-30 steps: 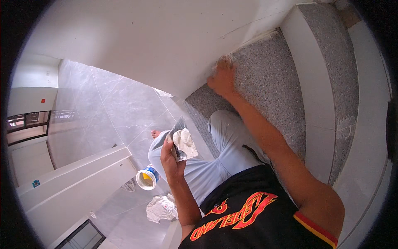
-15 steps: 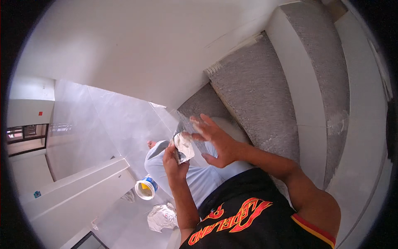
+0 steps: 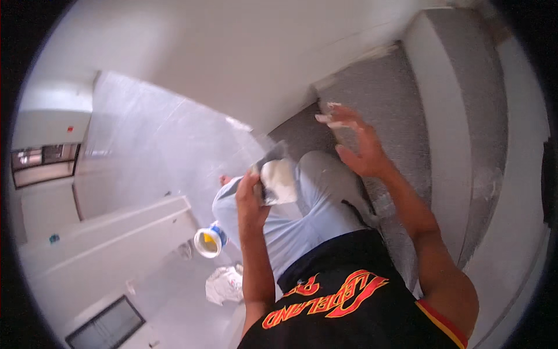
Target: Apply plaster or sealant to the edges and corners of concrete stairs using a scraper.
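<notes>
At your far left is a dark-framed window [image 3: 45, 161], with a small blue patch [image 3: 54, 238] lower down on a pale ledge [image 3: 125, 225] and a red patch [image 3: 70, 129] on the wall just above the window. Toward the bottom edge you have a dark-framed panel [image 3: 106, 323], tilted in this view, and above it spreads the shiny grey floor [image 3: 157, 131]. On that floor stands a white and blue bucket [image 3: 200, 246] with something yellow [image 3: 209, 238] inside, and near it lies a crumpled white cloth [image 3: 222, 286]. Your bare foot [image 3: 224, 180] shows just past your knee. Your left hand [image 3: 250, 203] is clamped on the near edge of a flat grey plate [image 3: 272, 155], held over your pale blue trousers [image 3: 273, 235]; a thick lump of white paste [image 3: 279, 181] sits on it. Your black shirt [image 3: 343, 326] fills the bottom. Your right hand [image 3: 367, 146] hangs in the air well apart from the plate, thumb and fingers spread apart and curved, white smears on the fingertips [image 3: 321, 118]. Beyond it are the speckled grey steps [image 3: 383, 87] with pale risers [image 3: 446, 93], slightly blurred, running beside the white wall [image 3: 232, 52].
</notes>
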`<state>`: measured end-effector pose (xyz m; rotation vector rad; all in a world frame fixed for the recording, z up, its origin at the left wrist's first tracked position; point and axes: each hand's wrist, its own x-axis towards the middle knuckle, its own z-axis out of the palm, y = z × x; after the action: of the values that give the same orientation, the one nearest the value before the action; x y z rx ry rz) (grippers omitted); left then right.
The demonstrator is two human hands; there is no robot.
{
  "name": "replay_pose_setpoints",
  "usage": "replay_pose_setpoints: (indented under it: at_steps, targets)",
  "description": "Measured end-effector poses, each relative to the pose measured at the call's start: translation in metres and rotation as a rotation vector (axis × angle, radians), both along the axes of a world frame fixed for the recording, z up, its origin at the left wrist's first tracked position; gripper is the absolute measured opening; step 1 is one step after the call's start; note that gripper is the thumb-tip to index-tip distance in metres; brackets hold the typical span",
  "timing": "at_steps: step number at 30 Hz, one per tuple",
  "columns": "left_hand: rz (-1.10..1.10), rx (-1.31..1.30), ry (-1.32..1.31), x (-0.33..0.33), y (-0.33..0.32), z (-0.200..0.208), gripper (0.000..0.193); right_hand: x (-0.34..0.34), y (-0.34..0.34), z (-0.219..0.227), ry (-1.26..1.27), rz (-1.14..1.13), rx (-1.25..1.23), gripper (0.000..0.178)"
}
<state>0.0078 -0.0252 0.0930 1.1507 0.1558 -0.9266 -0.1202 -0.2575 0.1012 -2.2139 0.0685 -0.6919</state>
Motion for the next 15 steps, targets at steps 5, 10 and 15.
replay_pose_setpoints:
  at_steps: [5,10,15]
  targets:
    - [-0.047,-0.114,0.046,0.003,-0.020,0.006,0.031,0.003,0.018,0.020,-0.002,0.356,0.085,0.038]
    - [-0.107,-0.130,0.050,0.003,-0.020,0.004,0.034,0.006,0.025,0.021,0.060,0.366,0.064,0.034]
    - [-0.046,-0.141,0.090,0.000,-0.021,-0.005,0.033,0.002,0.017,0.012,0.034,0.374,-0.006,0.031]
